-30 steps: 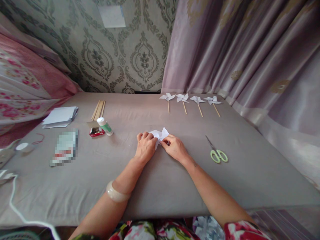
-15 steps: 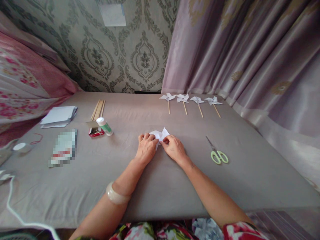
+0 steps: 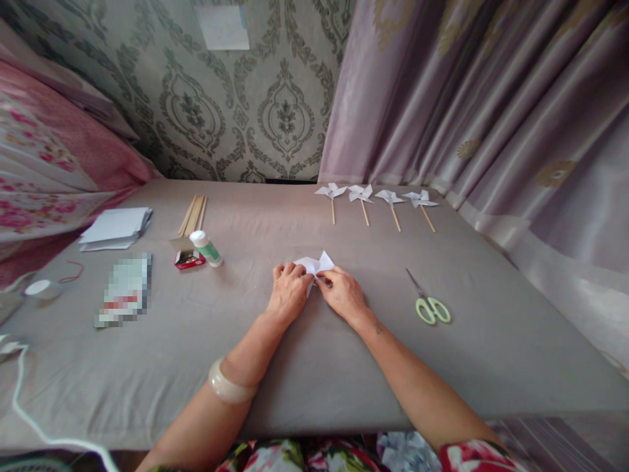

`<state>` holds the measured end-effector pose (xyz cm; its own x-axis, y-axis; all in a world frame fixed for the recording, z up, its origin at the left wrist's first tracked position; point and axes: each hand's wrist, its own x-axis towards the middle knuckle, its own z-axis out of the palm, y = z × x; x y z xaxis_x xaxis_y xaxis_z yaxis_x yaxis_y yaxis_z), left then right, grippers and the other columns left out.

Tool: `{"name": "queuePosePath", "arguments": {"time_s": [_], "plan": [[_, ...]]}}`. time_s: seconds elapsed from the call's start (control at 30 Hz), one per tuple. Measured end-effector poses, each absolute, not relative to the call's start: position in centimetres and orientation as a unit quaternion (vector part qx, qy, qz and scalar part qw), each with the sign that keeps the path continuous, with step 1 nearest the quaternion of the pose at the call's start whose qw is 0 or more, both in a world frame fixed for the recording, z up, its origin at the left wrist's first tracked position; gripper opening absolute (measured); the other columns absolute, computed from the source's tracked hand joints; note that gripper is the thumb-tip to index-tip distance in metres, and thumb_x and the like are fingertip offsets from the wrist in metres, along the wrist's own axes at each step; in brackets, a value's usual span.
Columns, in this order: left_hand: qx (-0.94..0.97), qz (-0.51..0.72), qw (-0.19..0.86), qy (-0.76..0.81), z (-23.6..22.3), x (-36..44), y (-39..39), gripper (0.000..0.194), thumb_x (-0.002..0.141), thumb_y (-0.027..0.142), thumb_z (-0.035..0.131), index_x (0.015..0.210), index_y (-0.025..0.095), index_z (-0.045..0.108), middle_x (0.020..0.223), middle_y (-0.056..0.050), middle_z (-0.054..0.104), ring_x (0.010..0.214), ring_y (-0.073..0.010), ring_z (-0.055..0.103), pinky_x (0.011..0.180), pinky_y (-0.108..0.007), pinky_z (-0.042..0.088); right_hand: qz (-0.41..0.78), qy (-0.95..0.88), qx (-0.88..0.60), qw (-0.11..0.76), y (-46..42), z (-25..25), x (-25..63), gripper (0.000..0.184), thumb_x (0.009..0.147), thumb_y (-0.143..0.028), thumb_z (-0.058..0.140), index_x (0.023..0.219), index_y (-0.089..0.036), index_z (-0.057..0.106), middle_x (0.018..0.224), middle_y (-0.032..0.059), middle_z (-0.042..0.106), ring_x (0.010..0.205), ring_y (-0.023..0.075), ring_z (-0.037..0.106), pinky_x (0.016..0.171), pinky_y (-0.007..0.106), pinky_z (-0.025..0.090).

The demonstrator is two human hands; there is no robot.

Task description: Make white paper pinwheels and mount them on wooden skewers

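Between my hands, at the middle of the table, is a white paper pinwheel (image 3: 317, 263), partly covered by my fingers. My left hand (image 3: 289, 288) is closed on its left side, fingers bent over the paper. From the other side my right hand (image 3: 343, 292) pinches the paper near its centre, thumb and fingertips together. One pointed blade sticks up between the hands. Whether a pin or a stick is at the centre is hidden by the fingers.
Several finished pinwheels (image 3: 361, 194) on sticks lie at the back right. Scissors (image 3: 426, 301) rest to the right. On the left are a glue stick (image 3: 209, 250), a small red box (image 3: 189, 260), wooden sticks (image 3: 194, 215), stacked paper (image 3: 116, 228) and a white cable (image 3: 37, 419).
Both hands stay at the same spot on the paper pinwheel. The right fingertips have shifted very slightly at its centre; the other things lie as before.
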<state>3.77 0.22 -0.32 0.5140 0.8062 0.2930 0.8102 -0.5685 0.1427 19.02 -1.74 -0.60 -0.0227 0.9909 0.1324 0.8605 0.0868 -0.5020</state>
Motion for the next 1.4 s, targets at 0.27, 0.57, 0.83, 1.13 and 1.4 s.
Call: {"name": "queuePosePath", "arguments": {"time_s": [0.27, 0.57, 0.83, 1.13, 1.4], "plan": [[-0.892, -0.174, 0.012, -0.417, 0.0, 4.2, -0.8, 0.023, 0.089, 0.019, 0.046, 0.095, 0.022, 0.068, 0.093, -0.007, 0.066, 0.097, -0.025, 0.05, 0.089, -0.045, 0.03, 0.147, -0.724, -0.65, 0.178, -1.4, 0.2, 19.3, 0.033, 0.087, -0.019, 0.042, 0.108, -0.021, 0.067, 0.111, 0.0062, 0.066, 0.096, 0.0187, 0.062, 0.082, 0.026, 0.044], [-0.893, -0.179, 0.044, -0.411, -0.4, 4.7, -1.0, 0.022, 0.088, 0.023, 0.048, 0.094, 0.022, 0.068, 0.105, -0.008, 0.064, 0.102, -0.0269, 0.046, 0.089, -0.045, 0.031, 0.153, -0.736, -0.647, 0.128, -1.3, 1.2, 19.5, 0.037, 0.088, -0.018, 0.04, 0.115, -0.023, 0.064, 0.118, 0.0073, 0.063, 0.104, 0.0207, 0.06, 0.087, 0.029, 0.044], [-0.895, -0.175, 0.037, -0.41, -0.3, 4.8, -1.3, 0.024, 0.087, 0.018, 0.045, 0.095, 0.021, 0.068, 0.095, -0.008, 0.067, 0.099, -0.0265, 0.049, 0.09, -0.047, 0.032, 0.141, -0.772, -0.606, 0.13, -1.4, 1.3, 20.1, 0.035, 0.091, -0.021, 0.039, 0.116, -0.022, 0.063, 0.112, 0.0078, 0.065, 0.1, 0.0181, 0.061, 0.084, 0.025, 0.043], [-0.896, -0.156, 0.008, -0.416, 0.4, 4.8, -1.1, 0.024, 0.088, 0.02, 0.045, 0.089, 0.02, 0.069, 0.091, -0.008, 0.068, 0.098, -0.0274, 0.051, 0.089, -0.048, 0.031, 0.168, -0.757, -0.611, 0.159, -0.3, 1.1, 20.4, 0.03, 0.084, -0.018, 0.047, 0.104, -0.024, 0.069, 0.105, 0.005, 0.069, 0.094, 0.0174, 0.064, 0.082, 0.025, 0.045], [-0.892, -0.163, -0.007, -0.421, 0.4, 4.9, -0.8, 0.025, 0.091, 0.027, 0.046, 0.087, 0.021, 0.07, 0.089, -0.007, 0.068, 0.097, -0.0259, 0.051, 0.089, -0.047, 0.029, 0.167, -0.629, -0.725, 0.223, 0.1, 0.4, 22.8, 0.025, 0.082, -0.019, 0.048, 0.095, -0.015, 0.069, 0.096, 0.0114, 0.072, 0.091, 0.0215, 0.065, 0.082, 0.029, 0.045]]}}
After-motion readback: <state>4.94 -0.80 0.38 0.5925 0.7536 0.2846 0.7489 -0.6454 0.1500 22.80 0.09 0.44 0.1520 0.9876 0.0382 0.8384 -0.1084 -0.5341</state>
